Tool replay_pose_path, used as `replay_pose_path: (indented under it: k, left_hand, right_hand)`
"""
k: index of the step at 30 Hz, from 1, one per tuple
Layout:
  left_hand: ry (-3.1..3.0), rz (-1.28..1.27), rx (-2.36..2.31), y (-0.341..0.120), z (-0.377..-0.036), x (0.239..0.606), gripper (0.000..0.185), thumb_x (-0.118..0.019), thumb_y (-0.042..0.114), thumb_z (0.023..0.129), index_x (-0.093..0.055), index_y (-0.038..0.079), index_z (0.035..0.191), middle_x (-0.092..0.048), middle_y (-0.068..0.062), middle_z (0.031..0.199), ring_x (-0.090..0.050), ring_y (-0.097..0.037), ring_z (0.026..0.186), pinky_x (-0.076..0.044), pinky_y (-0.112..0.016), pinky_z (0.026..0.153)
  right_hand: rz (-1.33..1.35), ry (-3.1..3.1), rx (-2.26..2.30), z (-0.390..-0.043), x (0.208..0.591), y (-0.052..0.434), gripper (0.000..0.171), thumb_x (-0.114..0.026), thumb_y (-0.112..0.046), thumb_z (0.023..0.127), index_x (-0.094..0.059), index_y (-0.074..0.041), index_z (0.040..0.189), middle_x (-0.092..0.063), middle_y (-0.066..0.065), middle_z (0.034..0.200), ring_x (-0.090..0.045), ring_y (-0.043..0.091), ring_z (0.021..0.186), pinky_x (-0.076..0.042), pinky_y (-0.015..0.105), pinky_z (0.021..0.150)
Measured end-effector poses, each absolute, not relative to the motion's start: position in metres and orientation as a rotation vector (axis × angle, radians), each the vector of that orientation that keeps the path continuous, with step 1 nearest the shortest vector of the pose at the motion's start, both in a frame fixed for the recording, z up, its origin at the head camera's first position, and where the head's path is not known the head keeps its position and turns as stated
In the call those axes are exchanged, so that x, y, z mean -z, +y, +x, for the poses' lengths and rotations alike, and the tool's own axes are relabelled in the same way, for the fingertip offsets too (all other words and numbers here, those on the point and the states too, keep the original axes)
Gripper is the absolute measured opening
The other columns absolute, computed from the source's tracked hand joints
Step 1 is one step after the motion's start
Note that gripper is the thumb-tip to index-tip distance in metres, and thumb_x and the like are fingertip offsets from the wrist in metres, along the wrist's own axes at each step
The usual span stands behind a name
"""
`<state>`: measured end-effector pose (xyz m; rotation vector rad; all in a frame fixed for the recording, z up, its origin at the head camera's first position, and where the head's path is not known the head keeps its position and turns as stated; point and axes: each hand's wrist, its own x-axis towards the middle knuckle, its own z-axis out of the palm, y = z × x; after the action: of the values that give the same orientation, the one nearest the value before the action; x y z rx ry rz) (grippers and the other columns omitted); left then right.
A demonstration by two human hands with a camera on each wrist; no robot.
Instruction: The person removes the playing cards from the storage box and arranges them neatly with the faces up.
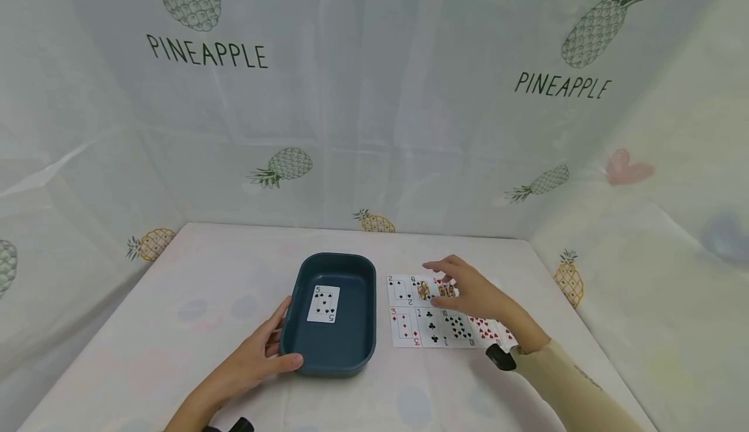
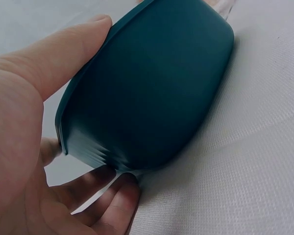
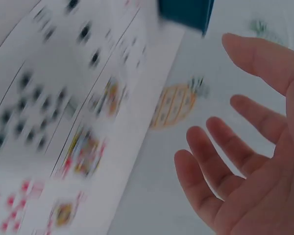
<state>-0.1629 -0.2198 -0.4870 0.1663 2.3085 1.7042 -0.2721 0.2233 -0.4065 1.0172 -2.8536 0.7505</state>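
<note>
My left hand [image 1: 250,356] holds the near left side of a dark blue tray [image 1: 355,337]. Its thumb lies on the rim, while the other fingers reach around the outer wall, as the left wrist view shows. Inside the tray lies one playing card, a black five [image 1: 323,304], face up. Over two rows of face-up playing cards [image 1: 405,326] hovers my right hand [image 1: 473,291], its fingers spread and nothing between them. A black two [image 1: 400,290] and a queen [image 1: 422,291] show in the far row; the hand and forearm cover part of both rows.
A pale cloth covers the table [image 1: 234,276]. Behind it hangs a curtain [image 1: 374,94] printed with pineapples. The cards lie just right of the tray, near the table's right half.
</note>
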Motion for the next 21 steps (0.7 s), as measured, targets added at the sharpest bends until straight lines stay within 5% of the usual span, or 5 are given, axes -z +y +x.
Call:
replay_pose_path:
  k: [16,21]
  left_hand:
    - [2.341,0.138,-1.662,-0.218,-0.163,0.485,0.109,-0.083,0.035,0.092,-0.009,0.029,0.173,-0.027,-0.025,0.17,-0.049,-0.035,0.145,-0.049,-0.042,0.114]
    - [2.334,0.152,-1.664,-0.218,-0.163,0.485,0.108,-0.082,0.035,0.094,-0.009,0.029,0.173,-0.027,-0.025,0.17,-0.05,-0.035,0.144,-0.05,-0.041,0.113]
  right_hand:
    - [1.093,-2.798,-1.004,-0.279,0.411,0.083,0.069,-0.084,-0.024,0.093,-0.056,-0.007,0.153,-0.053,0.018,0.141,-0.061,0.038,0.121,-0.057,0.047,0.097]
    - [1.124,-2.808,-0.94,-0.284,0.424,0.059,0.071,-0.081,-0.032,0.095,-0.053,-0.007,0.155,-0.054,0.019,0.142,-0.063,0.034,0.121,-0.058,0.045,0.099]
